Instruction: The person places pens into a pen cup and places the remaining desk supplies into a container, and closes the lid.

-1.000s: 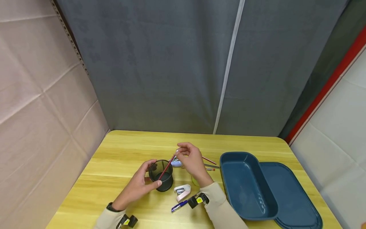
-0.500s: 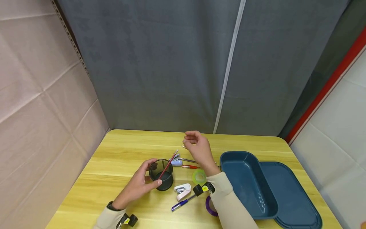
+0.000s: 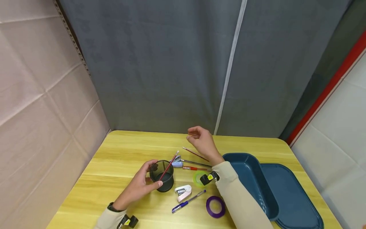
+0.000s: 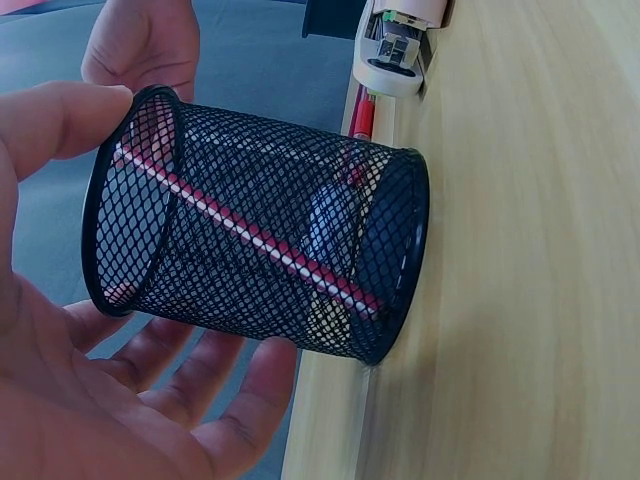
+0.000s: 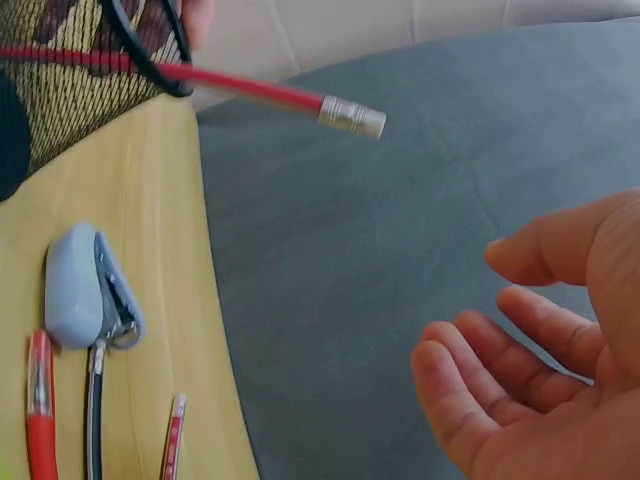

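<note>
My left hand (image 3: 140, 183) grips a black mesh pen holder (image 4: 270, 230), thumb at the rim and fingers along the side. A red pencil (image 5: 250, 85) leans inside it, its eraser end sticking out past the rim. My right hand (image 3: 204, 143) is in the air behind the pen holder and to its right, holding nothing, fingers relaxed and bent. Under that hand on the table lie another red pencil (image 3: 194, 153), a dark slender stick (image 3: 195, 163) and a red pen (image 3: 190, 168). A small light-blue stapler-like item (image 5: 75, 290) sits beside them.
A white stapler (image 3: 183, 192), a blue pen (image 3: 188, 201), a green tape roll (image 3: 198, 179) and a purple tape roll (image 3: 207, 206) lie in front. At the right stand a blue tray (image 3: 273, 210) and its flat lid (image 3: 294, 194).
My right hand has let go of the red pencil, which now leans in the pen holder, and has moved back and to the right. My left hand stays on the pen holder.
</note>
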The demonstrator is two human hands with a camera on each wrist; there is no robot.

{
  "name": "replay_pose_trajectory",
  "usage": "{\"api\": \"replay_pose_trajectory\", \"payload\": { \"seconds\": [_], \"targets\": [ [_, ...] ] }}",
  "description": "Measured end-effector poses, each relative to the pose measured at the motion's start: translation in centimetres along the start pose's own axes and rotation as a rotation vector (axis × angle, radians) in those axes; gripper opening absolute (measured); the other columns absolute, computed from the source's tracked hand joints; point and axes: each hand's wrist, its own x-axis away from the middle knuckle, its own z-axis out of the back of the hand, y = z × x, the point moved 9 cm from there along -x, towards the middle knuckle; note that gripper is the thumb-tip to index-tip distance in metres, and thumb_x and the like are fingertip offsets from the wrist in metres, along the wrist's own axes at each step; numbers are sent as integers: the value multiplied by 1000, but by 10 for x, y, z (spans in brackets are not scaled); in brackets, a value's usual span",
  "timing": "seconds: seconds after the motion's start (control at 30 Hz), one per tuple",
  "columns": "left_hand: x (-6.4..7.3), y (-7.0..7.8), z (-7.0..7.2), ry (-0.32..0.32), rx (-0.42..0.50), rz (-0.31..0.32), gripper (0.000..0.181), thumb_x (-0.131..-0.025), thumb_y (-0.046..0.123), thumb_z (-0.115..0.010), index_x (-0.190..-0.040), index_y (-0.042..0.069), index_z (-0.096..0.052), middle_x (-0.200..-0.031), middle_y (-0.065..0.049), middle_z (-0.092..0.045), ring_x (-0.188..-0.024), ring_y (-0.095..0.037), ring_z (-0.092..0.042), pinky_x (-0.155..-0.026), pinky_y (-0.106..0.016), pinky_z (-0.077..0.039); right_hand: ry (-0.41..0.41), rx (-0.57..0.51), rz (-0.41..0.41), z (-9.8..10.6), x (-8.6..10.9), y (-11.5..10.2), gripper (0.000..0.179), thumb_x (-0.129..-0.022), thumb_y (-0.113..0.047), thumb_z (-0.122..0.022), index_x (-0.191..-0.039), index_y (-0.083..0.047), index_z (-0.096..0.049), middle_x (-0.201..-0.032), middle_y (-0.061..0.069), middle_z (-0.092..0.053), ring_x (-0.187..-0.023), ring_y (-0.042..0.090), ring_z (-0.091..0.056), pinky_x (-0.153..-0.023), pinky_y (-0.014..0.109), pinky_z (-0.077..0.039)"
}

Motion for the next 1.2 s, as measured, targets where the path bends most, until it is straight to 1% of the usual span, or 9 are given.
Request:
{"api": "replay_pose_trajectory", "payload": {
  "seconds": [0.2, 0.33, 0.43, 0.67, 0.8, 0.97, 1.03, 1.2],
  "targets": [
    [0, -2, -2, -5, 3, 5, 86, -89, 24, -86, -159, 9, -38, -151, -21, -53, -137, -43, -51, -94, -33, -60, -57, 52, -21, -7, -10, 16, 31, -97, -17, -77, -128, -12, -70, -121, 7, -73, -107, 25, -70, -96, 42, -61],
    [-1, -1, -3, -5, 8, -2, 86, -89, 24, -86, -159, 9, -38, -151, -22, -53, -138, -44, -51, -94, -34, -60, -81, 65, -52, -12, -16, 27, 32, -97, -15, -77, -128, -10, -70, -121, 9, -72, -109, 26, -70, -97, 43, -61],
    [-1, -1, -2, -2, 15, 10, 87, -89, 23, -86, -159, 10, -38, -151, -21, -54, -138, -42, -52, -94, -33, -60, -90, 72, -77, -15, -20, 37, 29, -97, -13, -77, -125, -9, -70, -121, 10, -73, -108, 27, -70, -98, 44, -60],
    [-2, -1, -4, 1, 22, 24, 84, -89, 21, -86, -158, 19, -39, -152, -16, -53, -139, -39, -52, -94, -31, -59, -117, 129, -137, -23, -28, 67, 30, -94, -13, -79, -122, -7, -72, -117, 11, -73, -106, 27, -70, -98, 43, -60],
    [-2, -2, -5, 2, 25, 28, 84, -88, 22, -86, -158, 19, -39, -152, -16, -53, -139, -38, -52, -95, -31, -59, -128, 160, -169, -26, -30, 85, 33, -92, -13, -81, -122, -4, -72, -111, 11, -73, -99, 25, -68, -93, 39, -60],
    [-2, -2, -4, 0, 30, 35, 85, -88, 22, -87, -158, 19, -39, -152, -16, -53, -139, -38, -52, -95, -33, -59, -122, 130, -212, -27, -29, 100, 35, -89, -9, -83, -121, -1, -72, -108, 13, -73, -93, 24, -67, -85, 35, -60],
    [-2, -2, -4, 2, 27, 37, 85, -88, 22, -87, -158, 20, -39, -152, -16, -54, -139, -38, -52, -95, -33, -59, -117, 123, -237, -27, -28, 106, 35, -88, -8, -83, -120, -1, -73, -107, 13, -73, -92, 25, -66, -82, 34, -59],
    [-2, -3, -3, 7, 16, 38, 84, -88, 23, -87, -158, 20, -39, -151, -17, -54, -138, -38, -52, -95, -33, -59, -101, 146, -317, -25, -28, 121, 34, -85, -7, -85, -117, -4, -75, -108, 13, -72, -91, 26, -62, -78, 32, -55]
  ]
}}
